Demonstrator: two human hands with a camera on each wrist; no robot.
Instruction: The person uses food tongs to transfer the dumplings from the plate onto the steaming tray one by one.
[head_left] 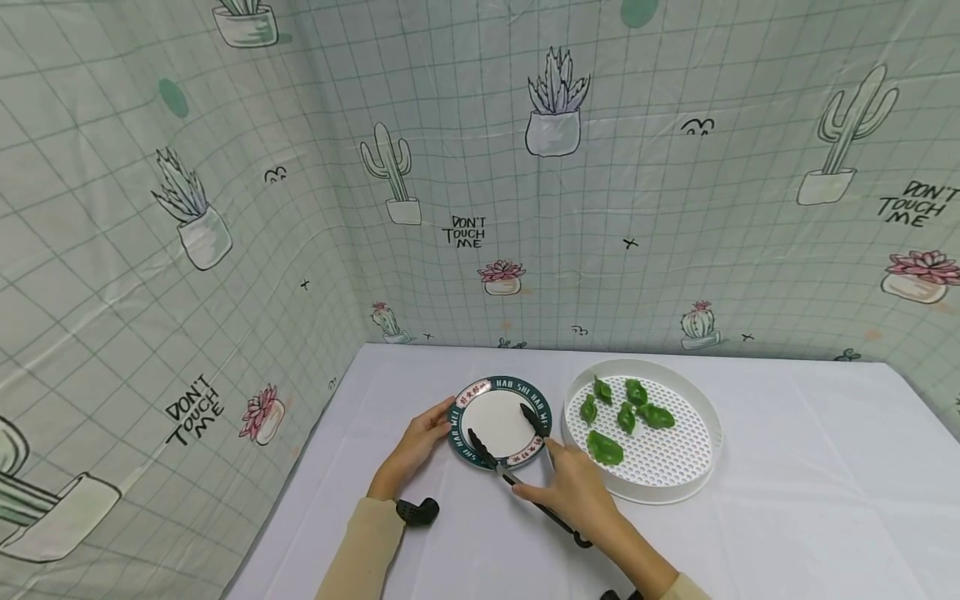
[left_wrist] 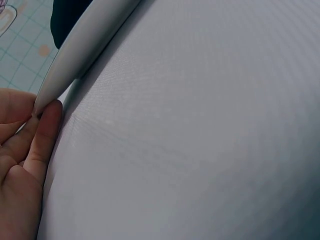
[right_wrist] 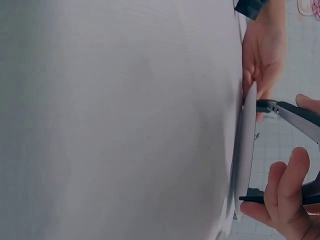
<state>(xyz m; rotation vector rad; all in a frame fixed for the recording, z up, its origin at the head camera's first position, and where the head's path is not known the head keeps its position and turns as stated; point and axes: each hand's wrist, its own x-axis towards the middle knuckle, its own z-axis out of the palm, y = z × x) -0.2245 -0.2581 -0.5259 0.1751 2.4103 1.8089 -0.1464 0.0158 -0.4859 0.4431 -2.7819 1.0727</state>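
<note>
My left hand [head_left: 414, 448] pinches the left rim of a small round plate [head_left: 495, 417] with a white middle and a green patterned border. In the left wrist view the thumb and fingers [left_wrist: 47, 130] hold the edge of the plate [left_wrist: 75, 55], which is slightly raised at that side. My right hand [head_left: 576, 490] grips black-tipped tongs [head_left: 486, 454], their two arms spread wide over the plate. The right wrist view shows the tongs [right_wrist: 297, 119] with tips close to the plate's upper side; whether they touch it is unclear.
Right of the plate stands a round white perforated tray [head_left: 678, 454] with a raised rim. Several green leaves [head_left: 604, 448] lie in it, apart from one another or touching. A white cloth covers the table [head_left: 795, 467]; a patterned curtain [head_left: 637, 192] hangs behind.
</note>
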